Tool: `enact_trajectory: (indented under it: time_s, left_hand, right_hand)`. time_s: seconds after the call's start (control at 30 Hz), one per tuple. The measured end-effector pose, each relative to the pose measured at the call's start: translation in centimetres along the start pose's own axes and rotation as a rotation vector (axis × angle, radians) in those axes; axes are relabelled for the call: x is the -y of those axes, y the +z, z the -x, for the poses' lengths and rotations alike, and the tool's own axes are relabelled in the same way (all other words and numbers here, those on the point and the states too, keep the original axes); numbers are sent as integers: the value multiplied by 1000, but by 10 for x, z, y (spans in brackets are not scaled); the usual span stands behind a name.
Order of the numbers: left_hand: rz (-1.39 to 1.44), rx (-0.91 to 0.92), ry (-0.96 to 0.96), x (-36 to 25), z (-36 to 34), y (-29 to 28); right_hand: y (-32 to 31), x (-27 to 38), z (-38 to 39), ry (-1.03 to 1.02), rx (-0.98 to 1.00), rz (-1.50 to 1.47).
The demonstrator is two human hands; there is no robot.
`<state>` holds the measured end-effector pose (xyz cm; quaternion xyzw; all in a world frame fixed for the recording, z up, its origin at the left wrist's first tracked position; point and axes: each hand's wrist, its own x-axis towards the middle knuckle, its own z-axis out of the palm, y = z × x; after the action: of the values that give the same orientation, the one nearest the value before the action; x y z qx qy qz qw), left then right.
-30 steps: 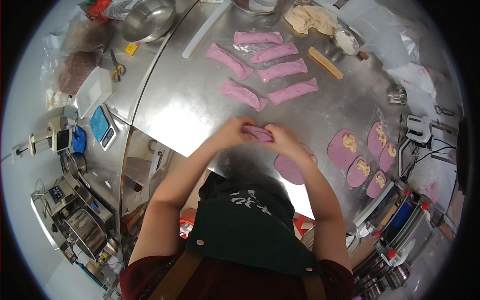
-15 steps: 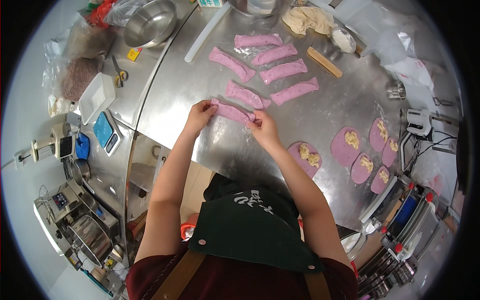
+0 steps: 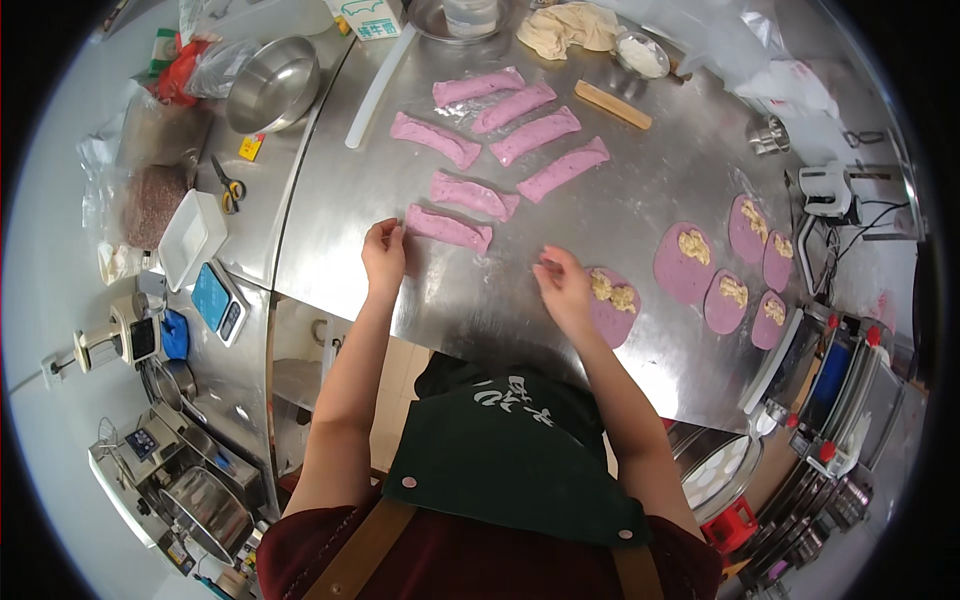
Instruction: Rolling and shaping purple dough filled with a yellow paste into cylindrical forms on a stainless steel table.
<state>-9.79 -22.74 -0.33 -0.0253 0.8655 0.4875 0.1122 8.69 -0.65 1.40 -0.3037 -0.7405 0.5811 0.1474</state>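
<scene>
My left hand point(image 3: 385, 250), fingers loosely curved and slightly apart, holds nothing just beside the left end of the nearest rolled pink dough piece point(image 3: 450, 228). My right hand point(image 3: 565, 285) is open, right of that roll, fingers bent and empty, beside a flat pink dough oval point(image 3: 617, 315) with pale yellow filling point(image 3: 606, 292). Several other pink rolls point(image 3: 535, 137) lie in slanted rows farther back on the steel table point(image 3: 345, 225). At the right, several more flat ovals point(image 3: 682, 270) carry similar filling.
Toward the back are a white plastic rod point(image 3: 372, 100), wooden stick point(image 3: 613, 103), cream cloth point(image 3: 568, 27) and flour bowl point(image 3: 642, 55). On the left counter sit a steel bowl point(image 3: 250, 100), scissors point(image 3: 228, 188), white tray point(image 3: 180, 255) and scale point(image 3: 222, 300). Appliances point(image 3: 822, 185) line the right edge.
The roll that both hands held now lies released below the other rolls. My hands have parted, the right moving rightward and down toward the nearest filled oval. The view has shifted somewhat.
</scene>
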Motion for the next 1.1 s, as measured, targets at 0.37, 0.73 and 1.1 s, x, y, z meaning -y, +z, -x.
enact_trajectory:
  time_s: [0.37,0.73,1.1]
  left_hand:
    - [315,183,-159,-21,-17,11]
    - [-432,-125,616,-15,-24,32]
    - [-521,-183,714,-2,-26,34]
  right_hand:
    - [-55,-4,67,169,-12,28]
    - [-73,13,79,257,-12,137]
    - [-80,1,100,222,-91,155]
